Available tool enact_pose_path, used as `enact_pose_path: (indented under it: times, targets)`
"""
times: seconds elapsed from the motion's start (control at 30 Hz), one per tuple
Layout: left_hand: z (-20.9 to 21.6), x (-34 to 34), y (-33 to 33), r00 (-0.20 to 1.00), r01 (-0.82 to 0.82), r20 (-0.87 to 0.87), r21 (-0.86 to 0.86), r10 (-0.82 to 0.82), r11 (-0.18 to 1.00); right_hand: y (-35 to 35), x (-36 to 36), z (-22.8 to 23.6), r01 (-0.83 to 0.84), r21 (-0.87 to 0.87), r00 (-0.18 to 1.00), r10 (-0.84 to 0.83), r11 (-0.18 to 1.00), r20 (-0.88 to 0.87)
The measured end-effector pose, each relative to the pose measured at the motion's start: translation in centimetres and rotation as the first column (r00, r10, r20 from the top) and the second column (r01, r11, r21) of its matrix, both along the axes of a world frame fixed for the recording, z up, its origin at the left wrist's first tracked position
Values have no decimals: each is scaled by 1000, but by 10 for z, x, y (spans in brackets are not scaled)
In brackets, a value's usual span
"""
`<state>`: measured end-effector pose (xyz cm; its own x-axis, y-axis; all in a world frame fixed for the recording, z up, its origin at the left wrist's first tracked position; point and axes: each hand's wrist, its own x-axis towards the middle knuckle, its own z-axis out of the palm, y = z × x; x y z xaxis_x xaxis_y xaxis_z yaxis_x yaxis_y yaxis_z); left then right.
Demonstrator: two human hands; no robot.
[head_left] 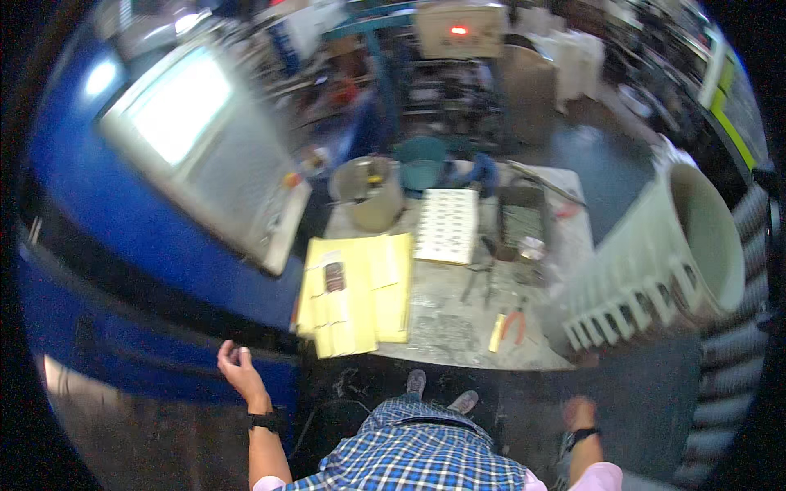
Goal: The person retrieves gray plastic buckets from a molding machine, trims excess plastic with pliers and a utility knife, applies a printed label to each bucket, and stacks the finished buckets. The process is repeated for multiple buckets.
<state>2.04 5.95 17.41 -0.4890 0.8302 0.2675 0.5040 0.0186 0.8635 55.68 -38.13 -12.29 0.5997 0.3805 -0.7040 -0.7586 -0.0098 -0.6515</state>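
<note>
My left hand (240,372) is raised beside the blue machine, left of the table's near edge. Its fingers are apart and slightly bent, and no object shows in them. Low at the right, my right hand (581,412) hangs below the table's near corner, under a large pale green ribbed bin (618,258). Motion smears its fingers, so whether it grips anything cannot be made out. Neither hand touches the grey table (442,323). Yellow sheets (393,315) lie nearest my left hand on the tabletop. Pliers with orange handles (513,327) lie nearer my right side, beside a small yellow object (496,333).
A white board with rows of dark marks (447,226), a beige bucket (368,204), a teal cap (422,161) and a dark box (521,221) stand farther back. A machine control panel (221,164) leans in at left. Stacked grey shapes (729,376) line the right side.
</note>
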Motion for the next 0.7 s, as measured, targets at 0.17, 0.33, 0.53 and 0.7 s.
enact_pose_path:
  times: [0.17,0.33,0.53,0.7]
  targets:
    - [15,-95,-31,892,-392,-172,161,417,906,111,-101,11,-839,-450,291,951,307,106]
    - [32,-123,-13,936,-76,345,393,-70,916,211,-113,67,-827,-446,174,910,343,377]
    - [18,-152,7,857,172,405,357,-318,918,205,-107,74,-506,-678,223,840,533,494]
    - [-14,-166,19,850,358,348,169,-395,918,248,-201,40,-561,-765,105,943,318,315]
